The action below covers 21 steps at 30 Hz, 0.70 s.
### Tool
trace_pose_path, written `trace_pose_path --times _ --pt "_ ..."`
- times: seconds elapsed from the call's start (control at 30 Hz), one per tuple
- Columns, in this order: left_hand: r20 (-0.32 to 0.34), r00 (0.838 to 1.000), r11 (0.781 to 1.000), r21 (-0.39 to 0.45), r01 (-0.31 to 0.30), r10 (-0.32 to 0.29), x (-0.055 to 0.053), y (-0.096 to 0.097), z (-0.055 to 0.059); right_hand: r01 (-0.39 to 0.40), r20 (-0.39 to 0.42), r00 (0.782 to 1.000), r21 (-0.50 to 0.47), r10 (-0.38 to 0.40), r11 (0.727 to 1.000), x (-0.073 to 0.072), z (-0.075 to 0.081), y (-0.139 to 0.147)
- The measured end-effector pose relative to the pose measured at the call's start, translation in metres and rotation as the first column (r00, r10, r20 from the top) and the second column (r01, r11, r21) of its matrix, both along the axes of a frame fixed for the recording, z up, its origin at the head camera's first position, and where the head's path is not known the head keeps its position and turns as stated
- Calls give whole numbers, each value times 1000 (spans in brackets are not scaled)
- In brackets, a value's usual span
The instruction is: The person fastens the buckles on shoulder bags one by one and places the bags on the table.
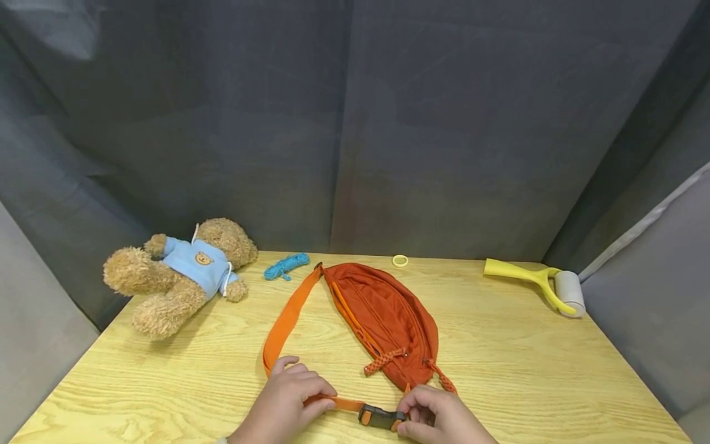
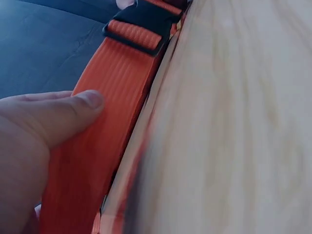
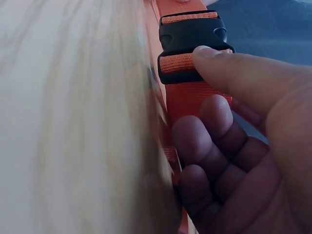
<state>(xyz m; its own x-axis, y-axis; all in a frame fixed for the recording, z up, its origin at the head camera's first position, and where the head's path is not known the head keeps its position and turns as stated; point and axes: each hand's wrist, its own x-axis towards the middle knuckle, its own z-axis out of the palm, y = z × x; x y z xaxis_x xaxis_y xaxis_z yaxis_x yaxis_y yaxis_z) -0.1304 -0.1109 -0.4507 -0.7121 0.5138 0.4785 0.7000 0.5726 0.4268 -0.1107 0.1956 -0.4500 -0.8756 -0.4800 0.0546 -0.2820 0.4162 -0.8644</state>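
Note:
A rust-red waist bag (image 1: 388, 308) lies on the table, its orange strap (image 1: 288, 320) looping from the far end round to the near side. The strap's black side-release buckle (image 1: 383, 418) has its two halves joined. My left hand (image 1: 291, 394) pinches the strap left of the buckle; in the left wrist view its thumb (image 2: 80, 107) lies flat on the webbing. My right hand (image 1: 440, 414) pinches the buckle's right end, its thumb (image 3: 219, 63) on the buckle frame and other fingers curled below. Braided zip pulls (image 1: 384, 361) hang from the bag.
A teddy bear (image 1: 205, 271) in a blue hoodie lies at the left. Behind the bag are a bundle of blue cord (image 1: 286, 266) and a small yellow ring (image 1: 400, 256). A yellow-handled roller (image 1: 568, 294) lies at the far right. Grey curtains (image 1: 444, 135) surround the wooden table (image 1: 532, 370).

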Motion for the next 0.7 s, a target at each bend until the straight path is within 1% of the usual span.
trace_pose_path --times 0.1,0.23,0.3,0.4,0.47,0.53,0.6,0.7 --pt "13 1000 1000 -21 -21 21 0 -6 1 13 1 1000 0 -13 1000 0 -1 2" --pt "41 997 998 -38 -56 58 -2 -14 0 28 -31 999 21 -28 999 -1 -2 5" --pt "45 996 997 -40 -72 74 -3 -17 -2 36 -28 999 31 -35 999 -2 -1 6" --pt "32 995 995 -38 -92 93 -4 -22 -4 46 4 999 35 -47 998 -2 0 6" --pt "17 994 994 -40 -105 105 -4 -24 -5 52 4 999 37 -52 998 -2 1 7" --pt "13 992 992 -42 -122 123 -3 -26 -5 64 -23 998 46 -63 997 -1 2 8" --pt "18 990 989 -52 -141 142 -2 -30 -4 79 -74 995 64 -74 995 0 4 9" --pt "21 986 983 -77 -166 168 0 -36 -2 135 -143 983 131 -116 982 2 8 10"
